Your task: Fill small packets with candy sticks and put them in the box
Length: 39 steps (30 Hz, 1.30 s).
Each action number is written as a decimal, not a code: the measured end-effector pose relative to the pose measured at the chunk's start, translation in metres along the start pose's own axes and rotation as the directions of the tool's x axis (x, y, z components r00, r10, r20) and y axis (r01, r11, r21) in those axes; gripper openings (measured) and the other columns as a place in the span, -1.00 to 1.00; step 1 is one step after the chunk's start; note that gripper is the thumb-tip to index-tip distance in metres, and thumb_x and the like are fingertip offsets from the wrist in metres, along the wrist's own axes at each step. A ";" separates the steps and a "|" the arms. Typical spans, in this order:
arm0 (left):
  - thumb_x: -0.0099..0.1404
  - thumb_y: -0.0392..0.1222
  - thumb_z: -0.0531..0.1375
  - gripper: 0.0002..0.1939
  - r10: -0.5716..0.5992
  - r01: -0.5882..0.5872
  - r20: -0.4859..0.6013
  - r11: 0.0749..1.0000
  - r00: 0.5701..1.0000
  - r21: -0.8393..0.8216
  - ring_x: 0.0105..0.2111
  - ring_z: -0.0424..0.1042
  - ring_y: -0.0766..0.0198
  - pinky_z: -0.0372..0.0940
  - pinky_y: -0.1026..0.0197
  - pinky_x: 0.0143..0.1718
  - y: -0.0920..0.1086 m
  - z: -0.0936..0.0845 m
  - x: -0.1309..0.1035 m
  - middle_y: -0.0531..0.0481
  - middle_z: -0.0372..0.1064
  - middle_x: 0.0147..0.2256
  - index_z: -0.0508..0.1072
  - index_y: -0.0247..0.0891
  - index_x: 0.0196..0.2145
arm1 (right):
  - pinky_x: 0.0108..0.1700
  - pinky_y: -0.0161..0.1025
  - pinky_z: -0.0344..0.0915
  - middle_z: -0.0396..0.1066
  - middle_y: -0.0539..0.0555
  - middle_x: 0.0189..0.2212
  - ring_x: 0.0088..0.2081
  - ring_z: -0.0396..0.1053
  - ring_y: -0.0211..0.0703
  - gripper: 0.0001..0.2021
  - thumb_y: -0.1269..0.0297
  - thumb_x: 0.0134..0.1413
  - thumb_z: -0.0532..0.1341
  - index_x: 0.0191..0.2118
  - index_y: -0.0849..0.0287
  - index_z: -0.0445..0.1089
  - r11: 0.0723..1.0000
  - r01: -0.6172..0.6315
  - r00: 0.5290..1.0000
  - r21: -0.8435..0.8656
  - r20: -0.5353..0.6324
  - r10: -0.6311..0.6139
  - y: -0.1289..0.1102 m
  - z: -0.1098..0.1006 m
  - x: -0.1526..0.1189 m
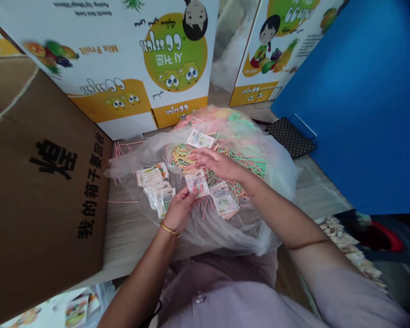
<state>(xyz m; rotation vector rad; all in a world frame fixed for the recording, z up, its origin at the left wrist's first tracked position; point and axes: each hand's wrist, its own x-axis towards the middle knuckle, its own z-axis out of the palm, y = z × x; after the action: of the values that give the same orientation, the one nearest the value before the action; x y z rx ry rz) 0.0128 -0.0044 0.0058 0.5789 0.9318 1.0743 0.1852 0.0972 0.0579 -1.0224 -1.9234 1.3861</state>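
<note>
Left hand [181, 208]: clamped on the held packet [198, 183], thumb on its near edge, the other fingers mostly hidden.
Right hand [216, 163]: apart from the left, fingers stretched out over the sticks [254, 165], nothing plainly gripped; whether the fingertips touch anything, I cannot tell.
Held packet: over the near side of the sticks, between the left pile [154, 183] and the right pile [223, 199].
Upper packet [201, 138]: lying on the far side of the sticks, just beyond the right fingers.
Good handling: a light pinch at the edge should serve best, since the sticks look thin and likely to snap. Keeping the two piles apart seems wise; the left one is fanned and could slide.
Bag [278, 171]: clear, crumpled, spread open around the sticks; its loose folds could catch a wrist.
Table [123, 237]: pale wood grain, with stray sticks [123, 201] left of the bag.
Room: a brown carton [51, 228] at left, printed cartons [112, 50] behind, a blue panel [355, 114] at right, a chequered pouch [290, 137] beside it.
</note>
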 end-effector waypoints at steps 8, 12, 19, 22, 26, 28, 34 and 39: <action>0.12 0.00 0.46 -0.59 0.012 -0.014 0.024 0.996 1.000 0.082 -0.06 0.56 0.10 0.42 0.00 0.07 -0.001 0.004 -0.009 -0.06 0.61 -0.07 0.64 -0.19 -0.10 | -0.21 -0.24 0.19 0.45 0.00 -0.36 -0.31 0.34 -0.19 -0.73 0.07 0.24 0.20 -0.29 0.20 0.45 0.979 0.012 0.992 -0.203 0.123 0.013 -0.004 0.000 -0.009; 0.18 0.04 0.41 -0.62 0.001 -0.002 0.013 0.999 1.000 0.037 0.02 0.53 0.03 0.44 -0.04 0.08 0.003 0.006 -0.016 -0.13 0.57 0.01 0.63 -0.22 -0.10 | -0.19 -0.24 0.19 0.44 0.01 -0.33 -0.30 0.33 -0.20 -0.75 0.12 0.29 0.14 -0.27 0.18 0.41 0.979 0.026 0.993 -0.201 -0.106 -0.048 -0.007 0.005 -0.013; 0.22 0.07 0.37 -0.61 0.139 -0.136 0.003 0.966 0.990 0.219 0.05 0.50 0.03 0.34 -0.02 0.19 -0.004 -0.002 -0.019 -0.11 0.58 -0.01 0.63 -0.20 -0.09 | 0.04 -0.16 0.18 0.49 0.10 -0.20 -0.08 0.38 -0.08 -0.83 0.30 0.32 0.18 -0.26 0.16 0.52 0.805 0.198 0.979 -0.559 0.146 -0.139 -0.021 -0.005 -0.022; 0.29 0.08 0.31 -0.64 0.251 -0.225 -0.003 0.873 0.968 0.433 0.02 0.50 0.05 0.30 0.02 0.20 -0.013 -0.007 -0.017 -0.09 0.59 -0.03 0.62 -0.17 -0.07 | 0.07 -0.09 0.14 0.51 0.17 -0.18 -0.04 0.37 0.01 -0.84 0.29 0.31 0.24 -0.27 0.20 0.55 0.652 0.196 0.979 -0.732 0.183 -0.088 -0.023 -0.002 -0.023; 0.33 0.07 0.27 -0.62 0.310 -0.248 -0.019 0.794 0.950 0.556 0.04 0.48 0.01 0.28 0.01 0.19 -0.018 -0.010 -0.017 -0.10 0.57 0.01 0.59 -0.13 0.01 | 0.09 -0.06 0.09 0.51 0.19 -0.03 0.04 0.36 0.06 -0.86 0.32 0.29 0.26 -0.15 0.15 0.60 0.585 0.221 0.972 -0.780 0.227 -0.064 -0.019 0.005 -0.024; 0.34 0.07 0.26 -0.64 0.330 -0.257 -0.015 0.762 0.944 0.594 0.01 0.49 0.00 0.27 0.02 0.18 -0.016 -0.009 -0.018 -0.11 0.58 -0.03 0.59 -0.12 0.01 | 0.08 -0.07 0.08 0.50 0.17 0.01 0.04 0.36 0.05 -0.83 0.34 0.30 0.25 -0.10 0.11 0.59 0.585 0.233 0.968 -0.777 0.244 -0.061 -0.017 0.007 -0.023; 0.42 0.06 0.15 -0.69 0.369 -0.279 0.040 0.624 0.929 0.730 -0.26 0.47 0.07 0.32 0.09 -0.05 -0.008 -0.004 -0.017 -0.07 0.54 -0.30 0.59 -0.16 -0.15 | 0.07 -0.05 0.03 0.53 0.19 -0.20 -0.10 0.37 0.00 -0.83 0.31 0.32 0.22 -0.25 0.23 0.56 0.491 0.226 0.971 -0.841 0.236 -0.044 -0.015 0.012 -0.024; 0.35 0.08 0.25 -0.73 0.324 -0.265 0.024 0.727 0.946 0.633 -0.31 0.41 0.11 0.32 0.14 -0.11 -0.014 -0.005 -0.014 -0.04 0.49 -0.34 0.60 -0.14 -0.21 | -0.01 -0.08 0.08 0.49 0.24 -0.09 -0.06 0.37 0.05 -0.83 0.40 0.31 0.17 -0.17 0.25 0.53 0.489 0.220 0.964 -0.844 0.264 0.023 -0.016 0.012 -0.028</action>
<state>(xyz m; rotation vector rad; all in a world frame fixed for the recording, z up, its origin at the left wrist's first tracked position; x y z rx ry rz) 0.0132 -0.0232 -0.0029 1.2864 1.3234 1.0613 0.1870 0.0644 0.0696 -1.1406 -2.9319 0.3518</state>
